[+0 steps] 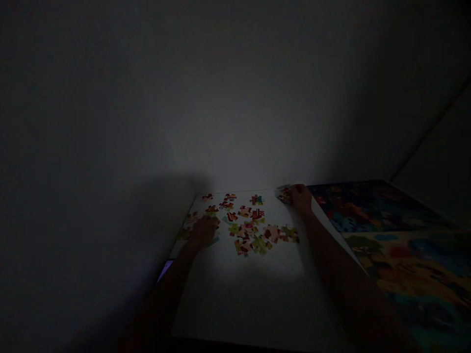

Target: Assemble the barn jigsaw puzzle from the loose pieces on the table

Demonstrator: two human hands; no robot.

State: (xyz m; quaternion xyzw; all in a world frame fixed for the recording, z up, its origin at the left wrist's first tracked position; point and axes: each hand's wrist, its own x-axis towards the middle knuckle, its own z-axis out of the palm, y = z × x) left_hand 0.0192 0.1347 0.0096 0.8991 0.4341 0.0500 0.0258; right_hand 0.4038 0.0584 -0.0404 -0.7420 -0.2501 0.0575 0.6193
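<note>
Puzzle pieces [272,233]: loose, across desk [235,304]. Left hand [203,231]: among left-hand pieces; fingers' state untellable. Right hand [301,197]: at packet [284,195]; grip indistinct. Risk: a careless left-hand sweep could push edge pieces off.

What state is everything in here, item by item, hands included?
Puzzle pieces: spread out, several bunched together; too dark to tell which interlock.
Left hand: fingers bent, over pieces at the left; grip unclear.
Right hand: fingers bent, at the packet's side; grip unclear.
Packet: colourful contents showing; open or sealed, unclear.
White tabletop: dimly lit, partly covered.
Purple patch: glowing.
Colourful picture surface: lying flat, in shadow.
</note>
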